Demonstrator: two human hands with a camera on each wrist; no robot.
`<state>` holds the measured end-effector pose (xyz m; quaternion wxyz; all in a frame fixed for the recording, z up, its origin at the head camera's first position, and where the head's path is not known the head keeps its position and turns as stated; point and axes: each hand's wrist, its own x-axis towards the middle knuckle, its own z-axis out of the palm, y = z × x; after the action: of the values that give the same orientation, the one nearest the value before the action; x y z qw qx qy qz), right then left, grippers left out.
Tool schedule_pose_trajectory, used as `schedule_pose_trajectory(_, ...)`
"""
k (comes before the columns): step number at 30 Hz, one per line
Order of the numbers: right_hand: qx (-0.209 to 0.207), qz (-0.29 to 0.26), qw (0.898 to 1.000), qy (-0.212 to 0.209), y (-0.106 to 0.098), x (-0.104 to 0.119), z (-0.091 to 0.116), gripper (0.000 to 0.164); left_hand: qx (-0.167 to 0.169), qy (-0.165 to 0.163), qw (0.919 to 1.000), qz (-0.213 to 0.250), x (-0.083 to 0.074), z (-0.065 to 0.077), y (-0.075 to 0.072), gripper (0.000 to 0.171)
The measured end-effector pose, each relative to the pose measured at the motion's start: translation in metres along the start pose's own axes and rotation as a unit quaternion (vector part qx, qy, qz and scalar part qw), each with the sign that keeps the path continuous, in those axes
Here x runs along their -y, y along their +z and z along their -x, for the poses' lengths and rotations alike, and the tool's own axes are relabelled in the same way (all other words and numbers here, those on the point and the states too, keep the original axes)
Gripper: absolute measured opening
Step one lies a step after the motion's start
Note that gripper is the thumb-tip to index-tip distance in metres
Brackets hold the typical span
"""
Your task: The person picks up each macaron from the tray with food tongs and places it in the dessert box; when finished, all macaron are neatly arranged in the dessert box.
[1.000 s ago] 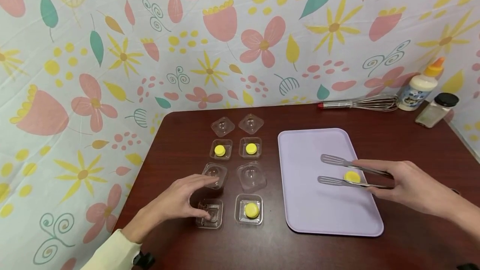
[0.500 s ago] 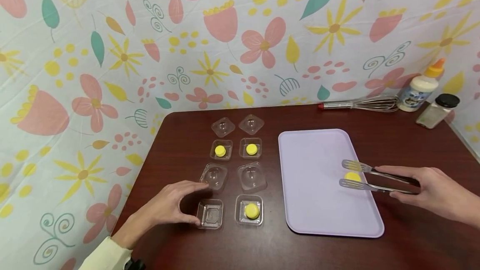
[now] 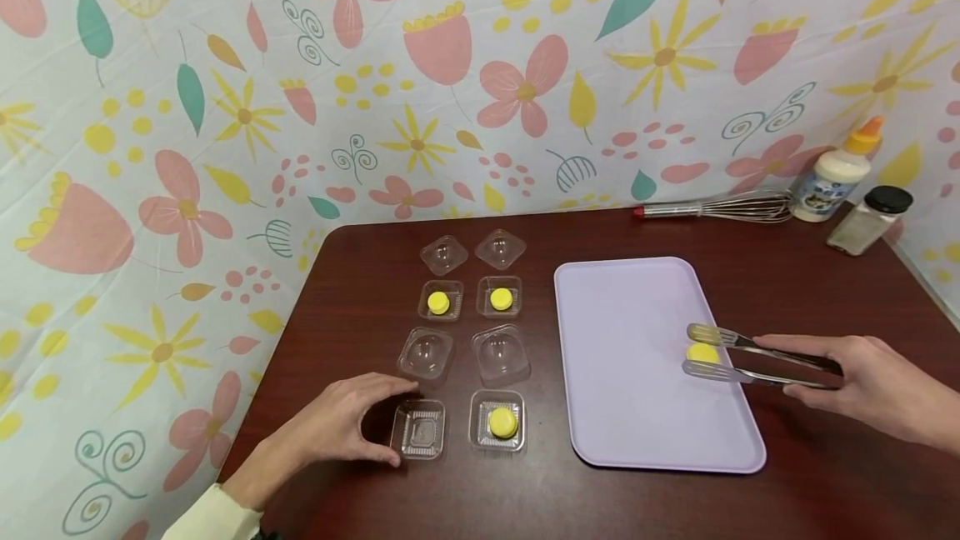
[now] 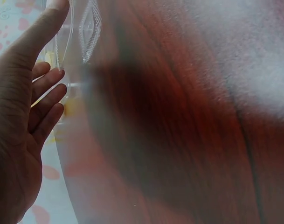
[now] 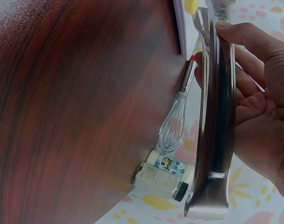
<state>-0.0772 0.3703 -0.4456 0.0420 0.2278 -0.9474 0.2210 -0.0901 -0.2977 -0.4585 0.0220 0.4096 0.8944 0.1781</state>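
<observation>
In the head view my right hand (image 3: 885,377) holds metal tongs (image 3: 780,369) between thumb and fingers. The two slotted tips lie on either side of a small, round yellow piece (image 3: 702,353) on the lilac tray (image 3: 637,432); whether they touch it I cannot tell. At the left, my left hand (image 3: 337,423) rests beside a small clear plastic box (image 3: 418,429) with nothing in it. Its thumb and fingers are spread and loosely bent, close to the box's left side. A neighbouring clear box (image 3: 477,432) contains a yellow piece (image 3: 502,422).
Two farther clear boxes hold yellow pieces (image 3: 438,302). Domed clear lids (image 3: 425,354) lie behind both rows of boxes. A whisk (image 3: 720,207), a white squeeze bottle (image 3: 831,177) and a black-capped jar (image 3: 870,221) stand along the back right. A flowered cloth (image 3: 450,107) backs the table.
The tongs have moved to the right, so their tips now flank the yellow piece. My left hand has drawn back leftward from over the box without contents.
</observation>
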Motion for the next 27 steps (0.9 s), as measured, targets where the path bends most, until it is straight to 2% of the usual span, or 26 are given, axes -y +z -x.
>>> schedule_pose_trajectory(5, 0.012, 0.003, 1.000, 0.012, 0.0005, 0.0000, -0.0001, 0.072, -0.004, 0.007, 1.0000, -0.001, -0.0010, 0.0017, 0.0033, 0.095)
schedule_pose_trajectory(11, 0.007, 0.019, 1.000, 0.011, 0.0006, -0.0010, 0.0000, 0.068, -0.016, 0.023, 0.9996, -0.008, -0.0007, 0.0028, 0.0077, 0.093)
schedule_pose_trajectory(18, -0.012, 0.037, 0.999, 0.005, 0.0024, -0.0023, 0.0010, 0.062, -0.028, 0.033, 0.9990, -0.009, -0.0003, 0.0033, 0.0091, 0.088)
schedule_pose_trajectory(27, -0.028, 0.028, 0.999, -0.021, 0.0018, -0.0077, 0.0017, 0.062, -0.031, 0.035, 0.9989, -0.008, 0.0003, 0.0029, 0.0092, 0.085)
